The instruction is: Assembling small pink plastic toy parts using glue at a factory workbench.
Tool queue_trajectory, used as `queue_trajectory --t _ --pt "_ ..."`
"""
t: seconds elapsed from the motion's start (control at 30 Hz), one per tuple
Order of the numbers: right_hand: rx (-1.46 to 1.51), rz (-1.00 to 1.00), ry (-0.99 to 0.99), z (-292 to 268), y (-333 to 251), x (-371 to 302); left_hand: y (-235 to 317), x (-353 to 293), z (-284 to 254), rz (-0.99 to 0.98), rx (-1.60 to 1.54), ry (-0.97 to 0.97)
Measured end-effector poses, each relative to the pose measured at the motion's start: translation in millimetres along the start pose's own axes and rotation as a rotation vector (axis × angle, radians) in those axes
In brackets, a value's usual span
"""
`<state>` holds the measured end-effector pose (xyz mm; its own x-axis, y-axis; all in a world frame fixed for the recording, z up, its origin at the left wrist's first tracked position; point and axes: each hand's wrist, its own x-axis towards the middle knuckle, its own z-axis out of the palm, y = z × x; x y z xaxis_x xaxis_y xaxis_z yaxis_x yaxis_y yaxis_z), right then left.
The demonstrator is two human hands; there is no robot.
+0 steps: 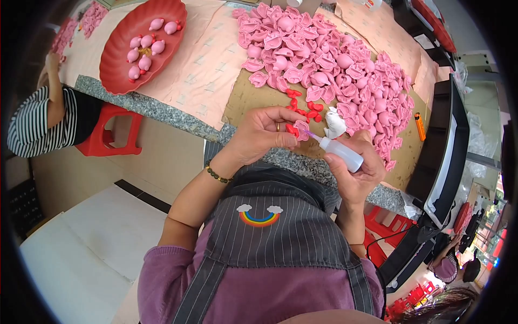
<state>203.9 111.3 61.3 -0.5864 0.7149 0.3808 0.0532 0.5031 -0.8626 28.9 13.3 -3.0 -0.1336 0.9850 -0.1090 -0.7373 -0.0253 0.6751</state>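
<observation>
Between the thumb and fingers of my left hand (264, 132) is a small pink molded half-shell (302, 131) with a red piece (292, 130) at its side. My right hand (359, 164) grips a translucent squeeze bottle (342, 153), tilted so its thin purple nozzle meets or nearly meets the pink shell. Just beyond the bottle lies a crumpled white tissue or cloth (335, 123). Several loose red pieces (313, 112) lie on the brown board (245, 102) past my fingertips. A large heap of pink half-shells (324, 59) covers the far part of the board.
At the far left a red scalloped tray (116, 65) holds several round pink pieces with red parts. An orange-handled cutter (420, 127) lies right of the heap. A black-framed panel (442, 156) stands at the right edge. Another person in a striped top (40, 121) works at left, by a red stool (116, 132).
</observation>
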Motion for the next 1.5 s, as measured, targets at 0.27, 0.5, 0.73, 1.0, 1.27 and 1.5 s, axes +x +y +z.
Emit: queue_trajectory --t 0.27,0.5,0.73,1.0,1.27,1.5 --pt "-0.023 -0.001 0.006 1.2 -1.0 0.7 0.3 0.0 0.3 -0.006 0.007 0.005" --pt "-0.049 -0.018 -0.007 1.4 -3.3 0.7 -0.1 -0.4 0.5 -0.008 0.013 0.006" --pt "-0.068 -0.069 -0.024 1.0 -2.9 2.0 0.0 -1.2 -0.2 -0.008 0.032 0.012" --pt "-0.072 -0.106 -0.016 2.4 -2.0 2.6 -1.2 -0.9 -2.0 -0.007 0.033 0.005" --pt "-0.068 -0.089 0.005 2.9 -1.3 1.1 0.1 -0.9 -1.0 -0.014 0.021 -0.001" --pt "-0.062 -0.089 0.026 1.5 -2.9 0.8 0.7 -1.0 0.9 -0.025 0.033 0.009"
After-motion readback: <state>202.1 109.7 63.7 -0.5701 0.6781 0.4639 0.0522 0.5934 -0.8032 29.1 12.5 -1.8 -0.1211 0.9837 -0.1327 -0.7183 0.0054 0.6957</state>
